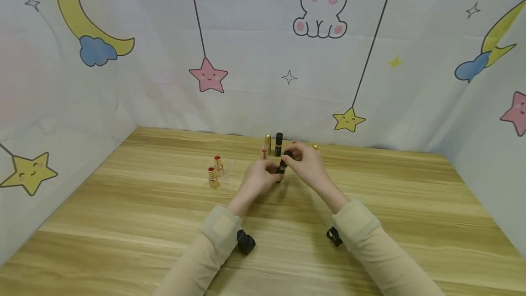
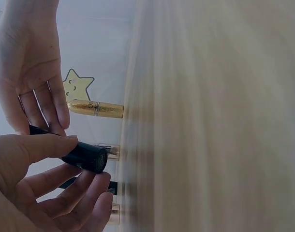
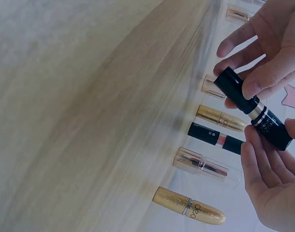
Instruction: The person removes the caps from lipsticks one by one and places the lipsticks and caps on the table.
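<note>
Both hands are on one black lipstick tube (image 3: 234, 91), tilted over the table. My left hand (image 1: 259, 175) grips its lower end between thumb and fingers. At its upper end, which bears pale lettering, my right hand (image 1: 307, 161) pinches it. A bright metallic band shows between the two black parts in the right wrist view. Behind the hands stand another black tube (image 1: 278, 144), a gold bullet-shaped lipstick (image 1: 268, 143) and a red-tipped lipstick (image 1: 264, 153). Farther right are a rose-gold lipstick with a clear cover (image 3: 200, 163) and a second gold one (image 3: 188, 205).
Two gold lipsticks with red tips, one nearer (image 1: 213, 177) and one farther (image 1: 218, 165), stand left of the hands beside clear caps (image 1: 231, 165). Black devices (image 1: 245, 242) show by the sleeve cuffs. A printed white curtain (image 1: 255, 113) borders the wooden table (image 1: 123, 223).
</note>
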Tool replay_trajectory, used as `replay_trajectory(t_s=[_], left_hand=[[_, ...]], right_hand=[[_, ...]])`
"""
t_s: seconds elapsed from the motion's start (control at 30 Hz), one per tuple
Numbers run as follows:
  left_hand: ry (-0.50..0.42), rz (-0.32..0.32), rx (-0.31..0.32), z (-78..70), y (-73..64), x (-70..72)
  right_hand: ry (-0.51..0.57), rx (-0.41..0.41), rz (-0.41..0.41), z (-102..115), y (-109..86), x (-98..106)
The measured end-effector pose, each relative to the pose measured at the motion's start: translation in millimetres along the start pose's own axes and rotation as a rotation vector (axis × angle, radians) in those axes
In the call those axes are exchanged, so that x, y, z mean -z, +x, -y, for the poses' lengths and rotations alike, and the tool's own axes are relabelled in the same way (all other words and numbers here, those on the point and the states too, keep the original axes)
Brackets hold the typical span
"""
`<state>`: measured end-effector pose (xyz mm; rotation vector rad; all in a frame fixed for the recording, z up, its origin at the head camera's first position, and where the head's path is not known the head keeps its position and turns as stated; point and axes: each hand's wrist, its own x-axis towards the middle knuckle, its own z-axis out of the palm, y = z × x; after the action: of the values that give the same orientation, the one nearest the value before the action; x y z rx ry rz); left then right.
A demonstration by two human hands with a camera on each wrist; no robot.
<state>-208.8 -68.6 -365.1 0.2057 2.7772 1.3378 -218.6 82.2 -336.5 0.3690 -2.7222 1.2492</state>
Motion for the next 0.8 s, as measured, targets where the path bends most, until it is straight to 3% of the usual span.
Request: replay_trajectory(t_s=[0.23,0.57,0.8], left_hand=[[0.019,0.002,0.008,0.7,-5.1,4.3],[0.052,-0.013,-0.058,5.3,-19.4,14.8],[0.027,-0.018,-0.074,10.0,-28.6,21.6]], right_hand=[[0.031,0.019,-0.016,-0.3,-2.8,0.8],[0.078,0.024,0.007,7.4,-11.7,3.3],[0.105,0.06,0.028,18.2,-17.0,3.3]])
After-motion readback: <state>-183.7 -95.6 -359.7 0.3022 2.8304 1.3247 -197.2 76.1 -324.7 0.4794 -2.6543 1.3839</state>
